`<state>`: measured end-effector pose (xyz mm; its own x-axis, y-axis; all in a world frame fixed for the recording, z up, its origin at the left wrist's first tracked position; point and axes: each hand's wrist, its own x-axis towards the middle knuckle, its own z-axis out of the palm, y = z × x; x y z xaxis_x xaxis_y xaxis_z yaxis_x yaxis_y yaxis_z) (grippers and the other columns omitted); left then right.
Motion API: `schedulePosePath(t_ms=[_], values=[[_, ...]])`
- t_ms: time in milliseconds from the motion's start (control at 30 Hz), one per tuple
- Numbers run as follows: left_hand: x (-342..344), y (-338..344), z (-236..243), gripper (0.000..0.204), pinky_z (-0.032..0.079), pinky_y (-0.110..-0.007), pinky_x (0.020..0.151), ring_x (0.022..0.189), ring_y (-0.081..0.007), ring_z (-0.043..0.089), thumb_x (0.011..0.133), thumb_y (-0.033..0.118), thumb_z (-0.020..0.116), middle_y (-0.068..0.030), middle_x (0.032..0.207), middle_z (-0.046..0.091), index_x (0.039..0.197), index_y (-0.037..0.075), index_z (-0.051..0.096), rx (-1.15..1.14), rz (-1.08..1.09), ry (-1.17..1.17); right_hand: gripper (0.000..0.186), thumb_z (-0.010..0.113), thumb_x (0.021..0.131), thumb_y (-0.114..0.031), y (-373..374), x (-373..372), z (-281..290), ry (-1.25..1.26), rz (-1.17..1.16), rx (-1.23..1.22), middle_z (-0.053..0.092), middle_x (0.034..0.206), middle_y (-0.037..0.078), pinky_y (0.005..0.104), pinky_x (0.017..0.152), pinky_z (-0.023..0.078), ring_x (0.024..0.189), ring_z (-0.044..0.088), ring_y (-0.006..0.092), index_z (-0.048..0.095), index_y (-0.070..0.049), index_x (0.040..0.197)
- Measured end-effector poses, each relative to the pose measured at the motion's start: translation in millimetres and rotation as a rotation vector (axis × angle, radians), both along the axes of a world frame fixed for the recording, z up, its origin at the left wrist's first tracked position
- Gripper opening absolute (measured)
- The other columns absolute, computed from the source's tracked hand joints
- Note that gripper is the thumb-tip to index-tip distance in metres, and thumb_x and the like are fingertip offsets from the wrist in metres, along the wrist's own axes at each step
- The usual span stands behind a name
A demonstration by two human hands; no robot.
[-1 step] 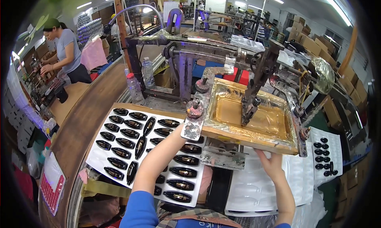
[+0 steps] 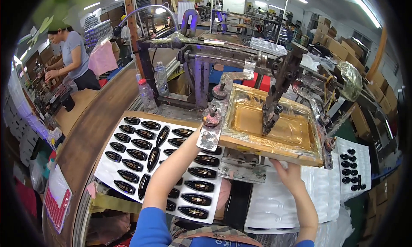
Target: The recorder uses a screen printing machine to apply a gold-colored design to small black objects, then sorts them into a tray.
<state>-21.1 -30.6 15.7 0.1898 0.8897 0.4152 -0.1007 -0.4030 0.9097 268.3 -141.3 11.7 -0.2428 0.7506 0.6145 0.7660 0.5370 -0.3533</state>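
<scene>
A wooden-rimmed printing screen (image 2: 274,150) with a gold-brown mesh is held in a metal press above the bench. My left forearm (image 2: 176,166) reaches up to the metal clamp plate (image 2: 209,139) at its left side. The left hand is hidden behind that plate and the frame. Just below the frame's front edge is my right hand (image 2: 290,177), its fingertips partly covered by the rim, beside the metal base plate (image 2: 242,173). Under my left arm, a white moulded tray (image 2: 107,169) carries rows of glossy black pointed-oval pieces (image 2: 201,186) with gold print.
Another white moulded tray (image 2: 274,206) lies at the right front. Beyond it, a white sheet (image 2: 362,161) bears small black pieces. Two plastic bottles (image 2: 146,94) stand behind the left tray. A co-worker (image 2: 73,53) stands at far left; cardboard boxes (image 2: 339,49) are stacked at far right.
My right hand has shifted slightly left beneath the frame's front edge, and its fingers are bent more. My left arm stays at the clamp plate.
</scene>
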Motion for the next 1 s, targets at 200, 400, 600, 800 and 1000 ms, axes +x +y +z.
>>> schedulePosePath(t_ms=[200,400,600,800,1000], values=[[-85,-47,-2,0.02,0.045,-0.022,0.071,0.082,-0.0124,0.059,0.08,0.007,0.055,-0.0095,0.088,0.062,0.099,0.0,0.053,-0.178,0.17,-0.16,0.023,0.064,0.073,-0.013,8,-51,-3,-0.002,0.093,-0.191,0.058,0.075,0.015,0.0338,0.063,0.043,0.068,0.056,0.0269,0.056,0.0,0.09],[-273,-129,-57,0.017,0.045,-0.023,0.07,0.08,-0.014,0.059,0.08,0.007,0.055,-0.0112,0.087,0.062,0.095,-0.001,0.053,-0.108,0.759,-0.028,0.038,0.058,0.075,-0.009,-14,-40,-5,-0.009,0.098,-0.193,0.057,0.089,0.018,0.0326,0.071,0.044,0.081,0.056,0.0263,0.046,0.005,0.109],[-375,-184,-137,0.015,0.048,-0.025,0.069,0.077,-0.0166,0.06,0.08,0.006,0.055,-0.0117,0.084,0.062,0.094,-0.001,0.053,-0.216,1.036,-0.104,0.039,0.047,0.081,-0.007,-61,9,-8,0.247,-0.106,-0.15,0.047,0.117,0.015,0.0314,0.082,0.04,0.093,0.053,0.0229,0.04,0.002,0.119],[-403,-176,-190,0.011,0.046,-0.022,0.068,0.074,-0.0141,0.059,0.08,0.008,0.055,-0.0087,0.083,0.062,0.087,-0.001,0.056,-0.3,1.121,-0.122,0.038,0.04,0.085,-0.004,-104,27,-9,0.283,-0.24,-0.212,0.045,0.12,0.014,0.0286,0.083,0.039,0.09,0.053,0.018,0.039,0.0,0.122],[-424,-183,-209,0.014,0.044,-0.022,0.069,0.077,-0.0123,0.059,0.077,0.01,0.059,-0.0081,0.082,0.063,0.084,-0.002,0.06,-0.231,1.236,0.359,0.037,0.042,0.084,-0.001,-130,30,-26,0.38,-0.288,-0.238,0.049,0.113,0.017,0.028,0.078,0.041,0.083,0.055,0.0172,0.039,0.002,0.12]])
